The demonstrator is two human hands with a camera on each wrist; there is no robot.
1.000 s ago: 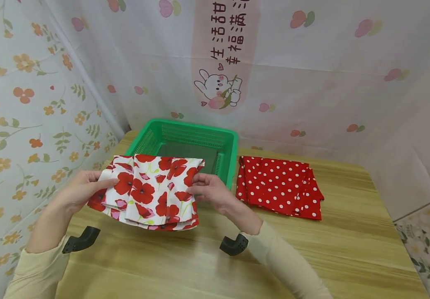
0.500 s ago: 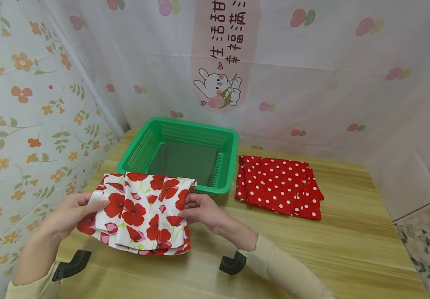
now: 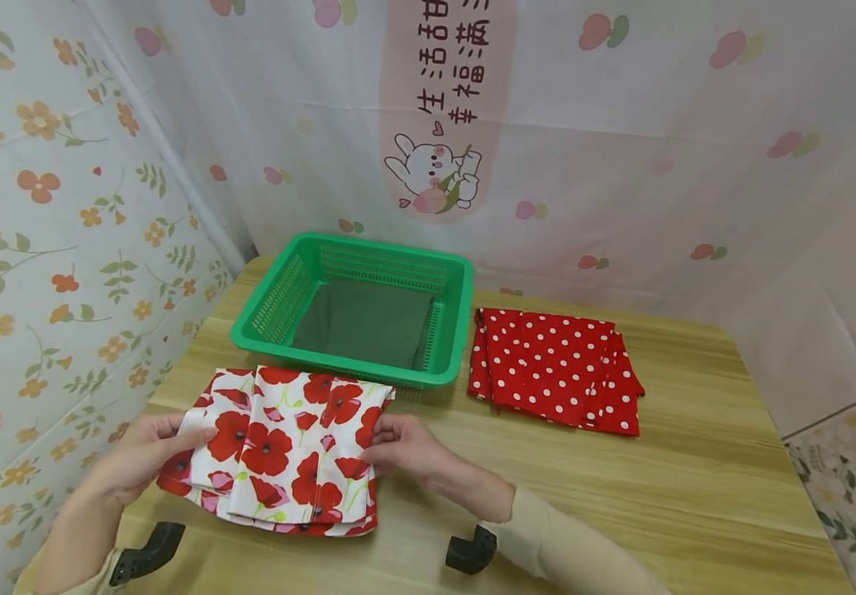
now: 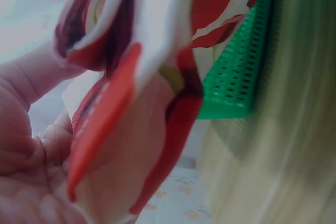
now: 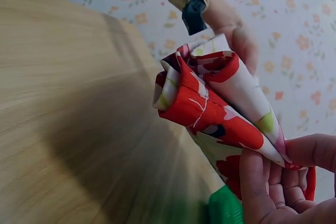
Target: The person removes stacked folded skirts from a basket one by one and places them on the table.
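Observation:
A folded white cloth with red poppies (image 3: 290,446) is held between both hands in front of the basket. My left hand (image 3: 138,454) pinches its left edge, thumb on top and fingers beneath. At the right edge, my right hand (image 3: 413,450) grips it between thumb and fingers. The right wrist view shows the layered folds of the poppy cloth (image 5: 210,103) side-on, above the wooden surface, with a shadow below. In the left wrist view the cloth (image 4: 136,124) hangs close to the camera, blurred in places.
A green plastic basket (image 3: 465,330) stands behind the cloth, with a dark flat sheet (image 3: 364,322) on its floor. To its right, a folded red cloth with white dots (image 3: 554,368) lies on the wooden table (image 3: 681,463). Printed curtains (image 3: 621,165) hang at the back and left.
Both hands have brought the poppy cloth down and toward the person, away from the basket, whose front rim now shows. The dotted cloth has stayed in place.

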